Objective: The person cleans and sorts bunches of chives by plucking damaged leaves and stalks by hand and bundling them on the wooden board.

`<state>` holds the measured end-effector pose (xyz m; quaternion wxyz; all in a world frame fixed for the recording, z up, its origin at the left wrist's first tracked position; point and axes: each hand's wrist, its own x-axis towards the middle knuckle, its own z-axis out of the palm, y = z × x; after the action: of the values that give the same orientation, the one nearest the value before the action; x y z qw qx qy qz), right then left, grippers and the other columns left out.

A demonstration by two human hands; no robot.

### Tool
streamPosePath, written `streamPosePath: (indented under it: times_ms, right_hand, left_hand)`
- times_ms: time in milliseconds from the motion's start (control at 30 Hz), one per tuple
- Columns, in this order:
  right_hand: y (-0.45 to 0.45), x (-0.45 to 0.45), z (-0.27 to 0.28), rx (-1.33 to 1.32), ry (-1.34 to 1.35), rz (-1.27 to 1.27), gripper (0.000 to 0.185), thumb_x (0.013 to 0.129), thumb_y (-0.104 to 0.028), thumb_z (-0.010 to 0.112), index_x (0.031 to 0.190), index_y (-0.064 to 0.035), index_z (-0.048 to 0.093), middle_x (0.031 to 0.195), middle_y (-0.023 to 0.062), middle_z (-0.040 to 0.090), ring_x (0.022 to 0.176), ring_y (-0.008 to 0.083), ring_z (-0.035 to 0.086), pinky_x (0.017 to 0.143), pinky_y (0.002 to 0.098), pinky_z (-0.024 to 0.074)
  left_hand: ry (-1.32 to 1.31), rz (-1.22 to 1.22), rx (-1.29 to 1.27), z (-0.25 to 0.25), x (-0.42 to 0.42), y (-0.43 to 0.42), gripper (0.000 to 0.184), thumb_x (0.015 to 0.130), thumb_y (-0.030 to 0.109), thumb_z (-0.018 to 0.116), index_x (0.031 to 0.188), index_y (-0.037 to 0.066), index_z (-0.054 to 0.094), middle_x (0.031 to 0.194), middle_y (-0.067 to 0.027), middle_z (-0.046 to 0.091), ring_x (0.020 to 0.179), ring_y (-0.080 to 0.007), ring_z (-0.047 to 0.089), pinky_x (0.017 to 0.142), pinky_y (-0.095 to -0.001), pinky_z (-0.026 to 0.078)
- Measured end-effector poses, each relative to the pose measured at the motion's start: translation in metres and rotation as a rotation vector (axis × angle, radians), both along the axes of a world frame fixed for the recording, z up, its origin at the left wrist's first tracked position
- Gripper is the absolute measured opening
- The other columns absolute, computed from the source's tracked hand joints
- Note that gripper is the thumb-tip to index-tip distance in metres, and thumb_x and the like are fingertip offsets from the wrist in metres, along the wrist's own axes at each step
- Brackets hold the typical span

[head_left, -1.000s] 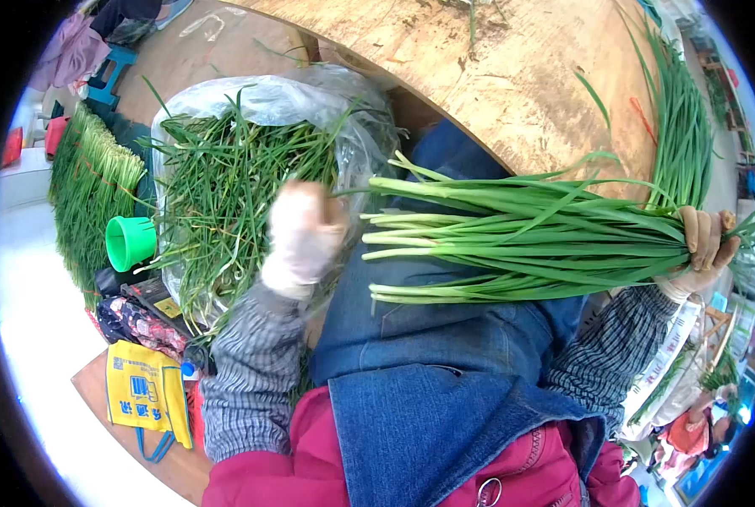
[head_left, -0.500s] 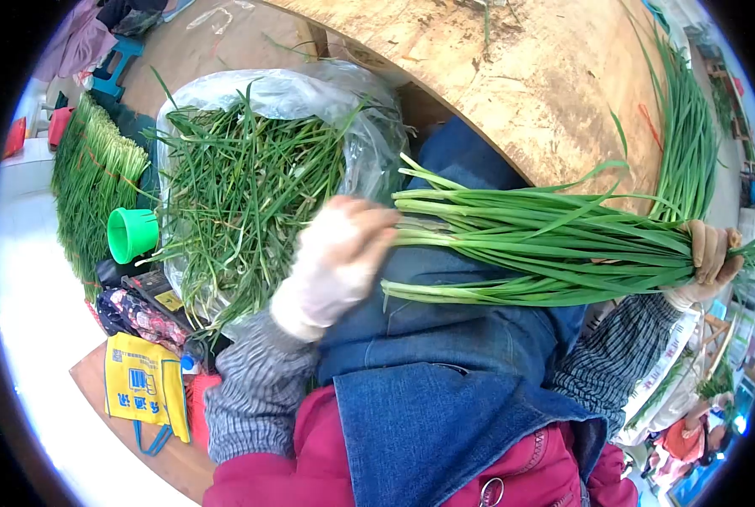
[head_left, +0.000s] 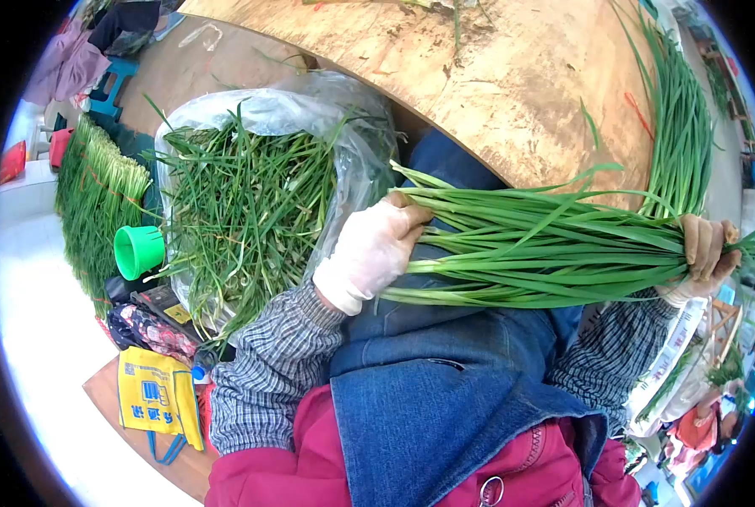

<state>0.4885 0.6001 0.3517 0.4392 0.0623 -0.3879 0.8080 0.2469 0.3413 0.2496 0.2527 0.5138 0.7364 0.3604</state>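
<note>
A loose bunch of garlic chives stretches across my lap, pale stem ends to the left and green tips to the right. My left hand, in a thin whitish glove, is closed at the pale ends; some stems fan out above and below it. My right hand has its fingers wrapped round the leafy end, with tips poking out beyond. Left of my left hand, a clear plastic bag lines a container heaped with loose green leaves and trimmings.
A worn wooden board lies ahead, with another chive bunch at its right edge. On the left are stacked chives, a green plastic cup, a yellow bag and a blue stool. Another person appears far right.
My left hand, blurred and just left of the stems before, has moved right onto the pale stem ends. My right hand keeps its hold on the leafy end.
</note>
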Motion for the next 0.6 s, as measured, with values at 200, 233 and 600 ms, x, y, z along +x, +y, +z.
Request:
streamPosePath:
  times_ms: [200, 233, 600]
  right_hand:
    - [0.003, 0.002, -0.001, -0.003, 0.003, 0.019, 0.019, 0.086, -0.016, 0.052, 0.090, 0.0020, 0.054, 0.043, -0.0050, 0.040, 0.039, 0.0065, 0.038, 0.051, 0.0214, 0.0375]
    - [0.002, 0.002, 0.000, -0.008, 0.003, 0.017, 0.019, 0.086, -0.016, 0.052, 0.090, 0.0019, 0.054, 0.043, -0.0052, 0.039, 0.039, 0.0064, 0.037, 0.051, 0.0215, 0.0374]
    - [0.001, -0.003, 0.004, -0.036, -0.032, 0.021, 0.017, 0.086, -0.015, 0.052, 0.091, 0.0013, 0.053, 0.043, -0.0063, 0.038, 0.041, 0.0052, 0.035, 0.054, 0.0207, 0.0348]
  left_hand:
    - [0.173, -0.199, -0.126, 0.008, 0.002, 0.011, 0.016, 0.075, 0.014, 0.061, 0.090, 0.008, 0.059, 0.082, -0.0094, 0.058, 0.074, -0.0296, 0.059, 0.063, -0.0352, 0.048]
    - [0.215, -0.232, -0.136, 0.008, 0.003, 0.012, 0.015, 0.075, 0.014, 0.061, 0.088, 0.008, 0.059, 0.081, -0.0086, 0.057, 0.072, -0.0295, 0.059, 0.062, -0.0351, 0.048]
    - [1.069, 0.509, -0.743, 0.016, -0.121, -0.183, 0.016, 0.067, 0.007, 0.060, 0.084, 0.006, 0.058, 0.073, -0.0085, 0.057, 0.058, -0.0241, 0.056, 0.052, -0.0336, 0.048]
